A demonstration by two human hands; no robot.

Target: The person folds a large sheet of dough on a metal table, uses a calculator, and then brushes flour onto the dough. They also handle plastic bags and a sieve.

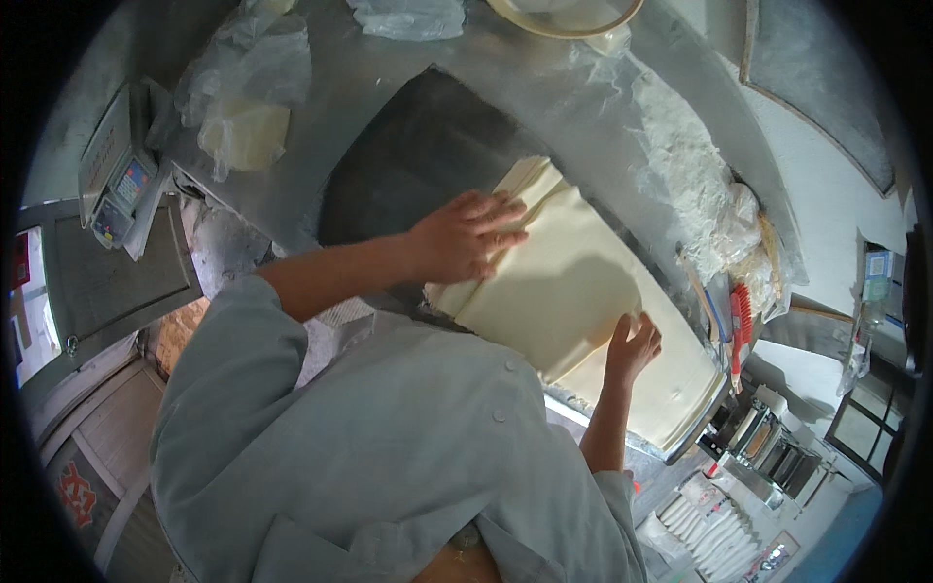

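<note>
A large pale dough sheet (564,277), folded in layers, lies on a dark tray (418,146) on the metal table. My left hand (471,233) rests on the folded left end of the dough, fingers stretched and spread. Toward the right, my right hand (634,345) is at the edge of the upper dough layer, its fingers apart. I cannot tell how firmly its fingertips touch the dough. A shadow falls across the middle of the sheet.
White flour (680,146) is heaped along the far right of the table, near a red brush (742,321). A plastic bag with a pale yellow block (248,136) lies at upper left, a scale (121,189) beyond it. A round-rimmed container (573,33) stands at the top.
</note>
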